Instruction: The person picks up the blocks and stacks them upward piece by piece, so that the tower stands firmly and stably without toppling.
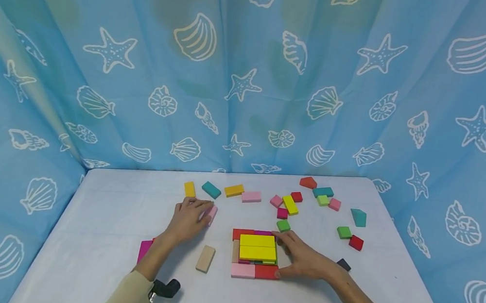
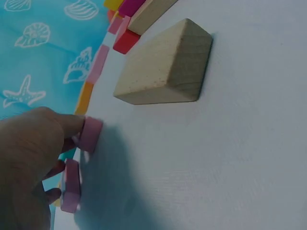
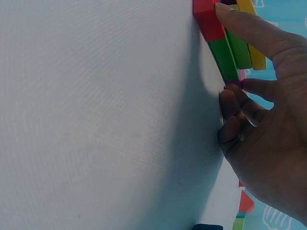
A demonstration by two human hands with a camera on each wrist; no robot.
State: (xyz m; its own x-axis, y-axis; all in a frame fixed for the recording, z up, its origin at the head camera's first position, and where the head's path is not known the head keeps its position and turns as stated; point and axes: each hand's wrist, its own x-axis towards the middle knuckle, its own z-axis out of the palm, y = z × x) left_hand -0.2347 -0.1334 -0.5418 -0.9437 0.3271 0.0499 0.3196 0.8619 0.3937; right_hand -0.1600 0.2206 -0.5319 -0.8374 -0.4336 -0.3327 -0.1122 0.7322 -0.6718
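My left hand (image 1: 187, 219) pinches a pink block (image 2: 90, 134) between thumb and fingers, just above the white table. A second pink block (image 2: 71, 187) lies by its other fingers. Nearer the front lies a plain wooden block (image 1: 205, 258). My right hand (image 1: 303, 257) spans the right side of a low block structure, its thumb touching the red block (image 1: 266, 272) at the front corner and its fingertips at the purple block (image 1: 264, 233) behind. Two yellow blocks (image 1: 257, 247) lie side by side on top. A green block (image 3: 223, 60) shows along the structure's right side.
Behind the structure, loose blocks are scattered, among them a yellow block (image 1: 290, 205), a teal block (image 1: 211, 190) and a pink block (image 1: 251, 197). A magenta block (image 1: 144, 250) sits partly behind my left forearm; a dark block (image 1: 344, 264) lies beyond my right one.
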